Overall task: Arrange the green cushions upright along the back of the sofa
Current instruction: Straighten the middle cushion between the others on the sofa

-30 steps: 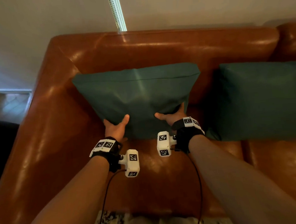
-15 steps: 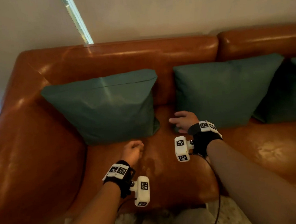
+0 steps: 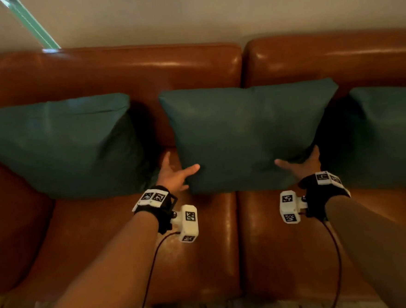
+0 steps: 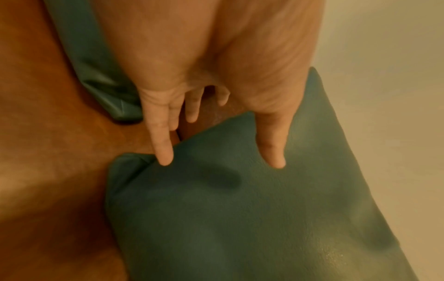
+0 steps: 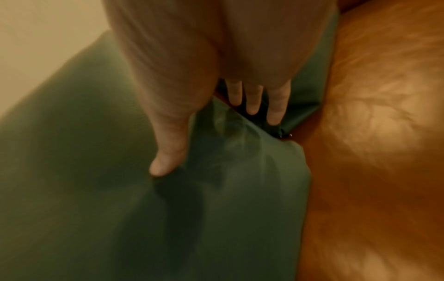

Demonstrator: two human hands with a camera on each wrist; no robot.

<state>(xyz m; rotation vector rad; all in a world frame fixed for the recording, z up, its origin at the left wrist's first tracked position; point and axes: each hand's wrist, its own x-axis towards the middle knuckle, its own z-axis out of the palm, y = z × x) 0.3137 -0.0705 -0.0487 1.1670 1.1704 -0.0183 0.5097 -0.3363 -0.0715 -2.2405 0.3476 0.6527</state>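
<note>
My left hand (image 3: pixel 173 175), fingers spread straight, straddles the lower-left corner of the middle cushion (image 3: pixel 246 131); my right hand (image 3: pixel 302 165) pinches its lower-right corner, thumb in front, fingers behind.

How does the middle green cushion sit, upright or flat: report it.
Upright. The middle cushion stands on its lower edge, leaning against the sofa backrest; left hand and right hand are at its lower corners.

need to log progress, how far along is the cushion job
The left cushion already stands upright against the sofa back. In hand: the middle cushion, right hand pinching its lower corner, left hand touching the other with straight fingers. Left: the right cushion, partly out of frame, stands too; whether it needs straightening is unclear.
</note>
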